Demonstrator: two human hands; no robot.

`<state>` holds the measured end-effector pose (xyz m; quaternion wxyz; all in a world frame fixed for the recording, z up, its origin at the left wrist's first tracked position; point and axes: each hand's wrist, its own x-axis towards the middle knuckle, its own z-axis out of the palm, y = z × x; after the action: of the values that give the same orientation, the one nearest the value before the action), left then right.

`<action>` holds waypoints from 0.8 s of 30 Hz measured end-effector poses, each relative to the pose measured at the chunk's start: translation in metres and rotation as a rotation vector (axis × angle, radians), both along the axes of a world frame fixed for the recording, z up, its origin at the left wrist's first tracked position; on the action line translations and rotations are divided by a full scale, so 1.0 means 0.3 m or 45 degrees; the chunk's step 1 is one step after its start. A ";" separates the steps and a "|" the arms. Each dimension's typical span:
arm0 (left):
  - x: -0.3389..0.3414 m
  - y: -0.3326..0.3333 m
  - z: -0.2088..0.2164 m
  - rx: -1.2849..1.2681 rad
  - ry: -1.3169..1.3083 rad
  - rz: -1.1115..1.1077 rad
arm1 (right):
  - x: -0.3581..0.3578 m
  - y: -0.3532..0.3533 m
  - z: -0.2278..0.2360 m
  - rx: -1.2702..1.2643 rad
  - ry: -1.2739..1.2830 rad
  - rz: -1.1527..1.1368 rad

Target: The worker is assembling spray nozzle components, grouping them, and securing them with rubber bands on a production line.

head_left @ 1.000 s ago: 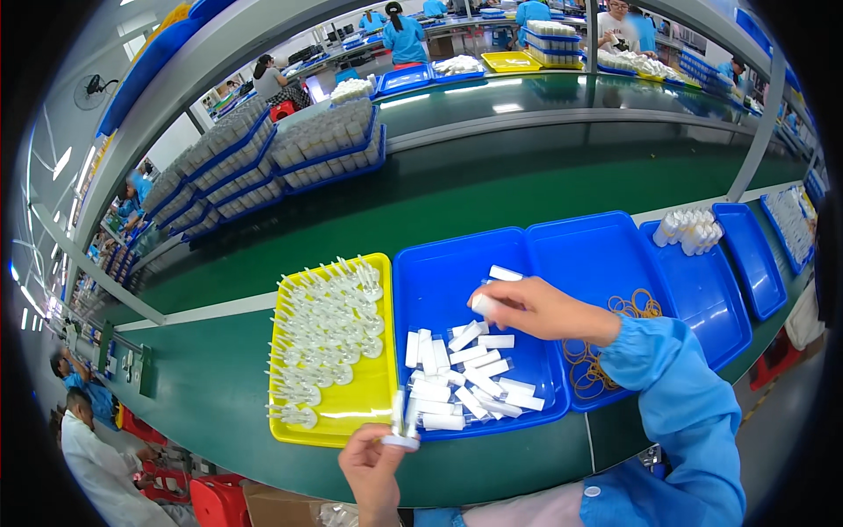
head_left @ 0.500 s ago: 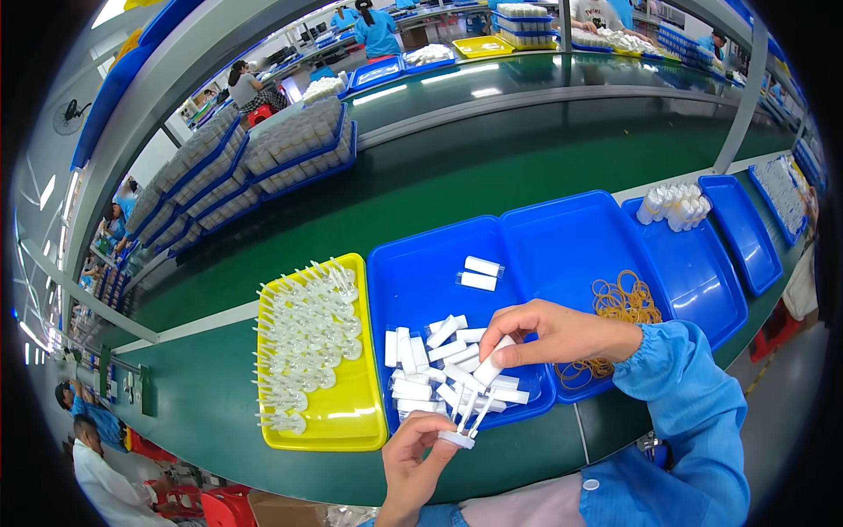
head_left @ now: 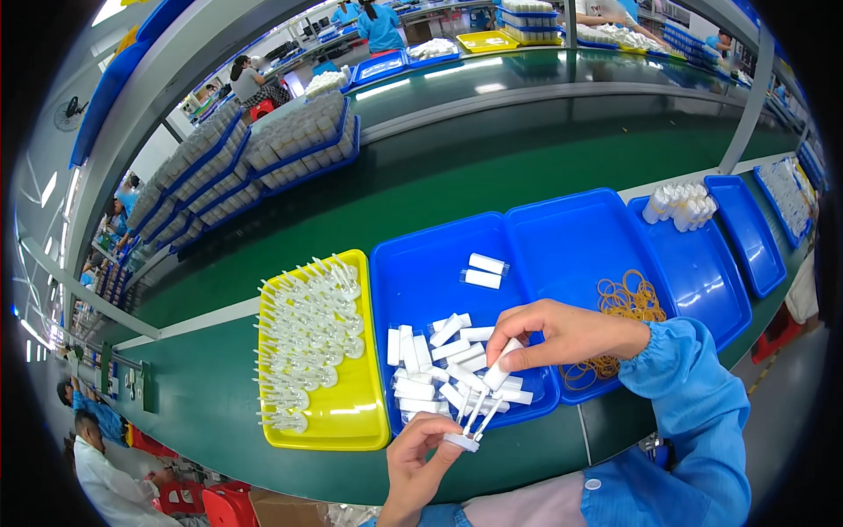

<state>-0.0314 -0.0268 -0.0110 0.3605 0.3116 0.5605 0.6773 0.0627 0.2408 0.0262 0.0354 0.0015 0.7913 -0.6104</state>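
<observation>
A yellow tray holds pronged pieces, a blue tray white cylinders.

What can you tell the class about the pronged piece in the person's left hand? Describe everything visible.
The pronged piece is whitish and looks like plastic: a flat, round base with several thin prongs. The left hand pinches the base, prongs pointing up and slightly right, before the near edge of the blue tray. A white roll in the right hand is close by the prong tips; whether they touch is unclear.
</observation>
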 end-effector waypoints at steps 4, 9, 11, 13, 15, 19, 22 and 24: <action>0.001 -0.003 0.003 -0.011 0.034 0.003 | -0.002 0.001 -0.004 -0.005 0.002 0.031; -0.002 -0.010 0.003 -0.001 0.044 0.001 | -0.003 -0.005 -0.030 -0.047 0.063 0.029; -0.002 -0.010 0.007 0.004 0.050 -0.001 | -0.006 -0.006 -0.044 -0.059 0.108 0.031; -0.001 -0.011 0.015 -0.009 0.059 0.000 | -0.011 -0.005 -0.049 -0.068 0.117 0.040; 0.000 -0.010 0.017 -0.013 0.063 -0.009 | -0.008 -0.005 -0.051 -0.086 0.111 0.043; -0.006 -0.018 0.008 -0.026 0.115 -0.029 | -0.005 -0.003 -0.036 -0.190 -0.005 0.069; -0.001 -0.018 0.012 -0.037 0.113 -0.027 | -0.005 0.002 -0.034 -0.313 -0.098 0.104; 0.000 -0.017 0.012 -0.052 0.115 -0.045 | -0.003 0.000 -0.039 -0.265 -0.082 0.106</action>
<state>-0.0315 -0.0318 -0.0075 0.3531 0.3445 0.5844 0.6444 0.0619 0.2407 0.0147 0.0861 -0.0154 0.7216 -0.6868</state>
